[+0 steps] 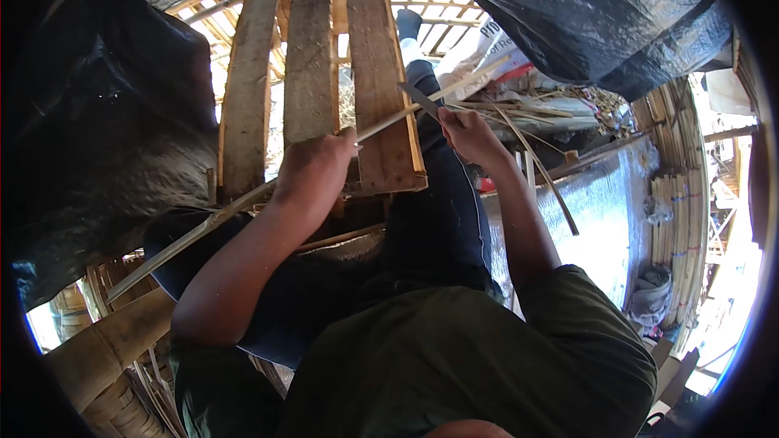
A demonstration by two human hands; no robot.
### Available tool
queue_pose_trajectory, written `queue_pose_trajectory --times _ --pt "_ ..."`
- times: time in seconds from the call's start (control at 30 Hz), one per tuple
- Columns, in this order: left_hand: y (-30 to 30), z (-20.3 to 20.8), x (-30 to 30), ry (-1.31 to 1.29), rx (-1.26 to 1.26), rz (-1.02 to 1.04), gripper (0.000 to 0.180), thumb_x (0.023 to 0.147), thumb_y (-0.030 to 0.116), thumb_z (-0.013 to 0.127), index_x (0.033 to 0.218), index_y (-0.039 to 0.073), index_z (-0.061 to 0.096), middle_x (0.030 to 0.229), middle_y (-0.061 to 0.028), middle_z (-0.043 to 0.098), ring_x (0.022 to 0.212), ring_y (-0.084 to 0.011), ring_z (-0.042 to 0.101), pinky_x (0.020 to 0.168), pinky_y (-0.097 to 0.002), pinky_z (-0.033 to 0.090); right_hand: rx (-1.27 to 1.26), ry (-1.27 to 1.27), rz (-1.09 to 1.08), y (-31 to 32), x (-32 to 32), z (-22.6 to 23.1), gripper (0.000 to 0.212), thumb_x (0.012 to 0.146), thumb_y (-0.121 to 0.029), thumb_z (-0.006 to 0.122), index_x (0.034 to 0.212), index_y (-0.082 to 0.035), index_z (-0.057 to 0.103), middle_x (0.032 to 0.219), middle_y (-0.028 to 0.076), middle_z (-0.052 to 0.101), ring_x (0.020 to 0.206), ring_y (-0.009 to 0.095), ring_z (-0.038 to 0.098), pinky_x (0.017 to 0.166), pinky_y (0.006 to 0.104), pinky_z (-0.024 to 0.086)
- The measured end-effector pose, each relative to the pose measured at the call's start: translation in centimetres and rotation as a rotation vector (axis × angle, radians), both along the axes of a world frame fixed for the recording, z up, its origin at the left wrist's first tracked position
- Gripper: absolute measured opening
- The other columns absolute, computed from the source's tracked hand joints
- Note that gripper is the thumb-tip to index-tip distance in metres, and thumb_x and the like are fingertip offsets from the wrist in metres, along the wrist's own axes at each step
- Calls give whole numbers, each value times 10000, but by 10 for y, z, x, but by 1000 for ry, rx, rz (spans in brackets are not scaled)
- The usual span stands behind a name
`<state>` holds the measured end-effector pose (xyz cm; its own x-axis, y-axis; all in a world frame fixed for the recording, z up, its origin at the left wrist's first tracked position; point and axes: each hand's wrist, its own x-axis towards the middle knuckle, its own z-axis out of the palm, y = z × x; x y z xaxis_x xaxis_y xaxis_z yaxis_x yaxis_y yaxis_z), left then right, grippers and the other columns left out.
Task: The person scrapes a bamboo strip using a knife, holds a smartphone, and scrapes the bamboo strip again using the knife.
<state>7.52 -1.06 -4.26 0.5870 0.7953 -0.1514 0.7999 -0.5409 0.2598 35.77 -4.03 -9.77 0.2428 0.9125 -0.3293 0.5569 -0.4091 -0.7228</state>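
Observation:
A long, thin bamboo strip (191, 234) runs slantwise across my lap, from the lower left up to the far right. My left hand (320, 164) is closed around it above the near part of a slatted wooden bench (308, 73). In my right hand (471, 136) is the handle of a knife (420, 100); the fingers wrap round it and hide most of the handle. The blade points up and to the left and crosses the strip to the right of the bench, apparently against it. The strip's far end extends beyond the knife.
Black plastic sheeting (122, 105) hangs at the left and overhead. Loose bamboo strips (535, 154) and a white printed sack (487, 45) lie right of my outstretched leg. Bundled bamboo slats (677, 219) stand at the far right. A thick bamboo pole (114, 345) is at lower left.

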Motion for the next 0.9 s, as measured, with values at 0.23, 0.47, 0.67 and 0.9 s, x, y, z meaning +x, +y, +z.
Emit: queue_pose_trajectory --times 0.23,0.47,0.67,0.9 --pt "0 0 0 38 -42 9 223 1021 258 481 998 50 556 721 -182 657 702 -370 682 607 -474 526 -110 614 217 -88 93 10 245 917 -279 664 852 -48 618 596 -31 493 486 42 411 448 238 303" --pt "-1 0 0 14 -32 -1 230 1025 258 474 999 42 549 728 -194 653 705 -381 676 617 -480 520 -731 824 707 -112 76 -50 372 1002 -321 558 1061 34 653 846 143 700 754 162 696 641 300 558" --pt "-1 4 5 36 -41 19 239 1027 262 467 991 40 548 731 -196 654 716 -392 671 634 -498 514 35 1240 -139 -92 71 -20 391 1036 -219 451 1336 25 508 1262 275 593 1077 374 663 829 432 592" --pt "2 -1 9 37 -4 7 223 1019 251 485 997 44 566 720 -191 654 696 -383 671 615 -488 515 279 550 272 -79 77 -64 406 976 -95 450 1369 -9 505 1255 256 599 1115 434 625 873 543 551"
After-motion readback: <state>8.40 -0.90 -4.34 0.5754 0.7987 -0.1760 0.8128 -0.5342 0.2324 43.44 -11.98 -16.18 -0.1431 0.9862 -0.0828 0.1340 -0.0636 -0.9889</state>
